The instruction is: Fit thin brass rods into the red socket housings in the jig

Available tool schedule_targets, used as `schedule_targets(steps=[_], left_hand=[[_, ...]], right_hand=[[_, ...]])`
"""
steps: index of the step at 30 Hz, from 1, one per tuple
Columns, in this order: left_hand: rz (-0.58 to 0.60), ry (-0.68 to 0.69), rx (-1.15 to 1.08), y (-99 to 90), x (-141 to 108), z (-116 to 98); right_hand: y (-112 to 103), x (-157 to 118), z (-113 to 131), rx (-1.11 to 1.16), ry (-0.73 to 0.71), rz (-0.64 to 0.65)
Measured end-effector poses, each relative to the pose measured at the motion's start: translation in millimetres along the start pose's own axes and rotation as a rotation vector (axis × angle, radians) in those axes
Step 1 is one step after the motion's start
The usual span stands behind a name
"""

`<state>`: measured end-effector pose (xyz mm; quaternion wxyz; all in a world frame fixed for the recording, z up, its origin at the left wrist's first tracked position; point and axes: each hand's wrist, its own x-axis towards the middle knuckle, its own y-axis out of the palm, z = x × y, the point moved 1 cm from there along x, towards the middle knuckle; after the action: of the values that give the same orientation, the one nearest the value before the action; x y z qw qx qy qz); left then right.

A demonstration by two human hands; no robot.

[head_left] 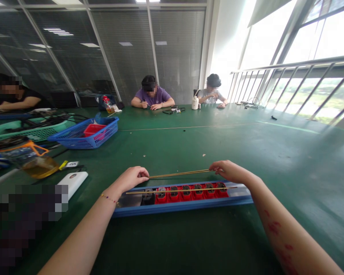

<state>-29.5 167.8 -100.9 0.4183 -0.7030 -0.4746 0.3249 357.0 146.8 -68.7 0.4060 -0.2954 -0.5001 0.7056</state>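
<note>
A long blue tray (pixel 183 207) lies across the table in front of me, with a row of several red sockets (pixel 186 194) holding dark round parts, and a black one at the left end. One thin brass-coloured strip (pixel 166 191) rests lengthwise over the row. Beyond the tray's far edge, thin brass-coloured strips (pixel 179 174) stretch between my hands. My left hand (pixel 136 177) pinches their left end, above the tray's left part. At their right end, my right hand (pixel 222 169) has its fingers closed on them.
On the green table (pixel 166 145), a blue basket (pixel 96 142) with a red box, a green basket (pixel 57 131), a jar (pixel 40 164) and a white power bank (pixel 74 181) stand left. Several people sit at the far side and left.
</note>
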Motion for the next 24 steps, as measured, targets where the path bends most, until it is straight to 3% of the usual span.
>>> schedule_targets(steps=[5,10,15,21,24], left_hand=[[-0.005,0.01,-0.002,0.5,0,2],[0.001,0.006,-0.009,0.0,0,1],[0.003,0.005,-0.014,0.8,0,1],[0.008,-0.013,-0.022,1.4,1,1],[0.005,-0.002,-0.022,0.6,0,0]], right_hand=[[-4,-2,1,0.006,-0.014,-0.007],[-25,-14,7,0.06,0.04,0.016],[-46,-35,19,0.141,0.057,0.189],[-41,-41,22,0.134,0.135,0.304],[-44,-41,27,0.142,0.074,0.285]])
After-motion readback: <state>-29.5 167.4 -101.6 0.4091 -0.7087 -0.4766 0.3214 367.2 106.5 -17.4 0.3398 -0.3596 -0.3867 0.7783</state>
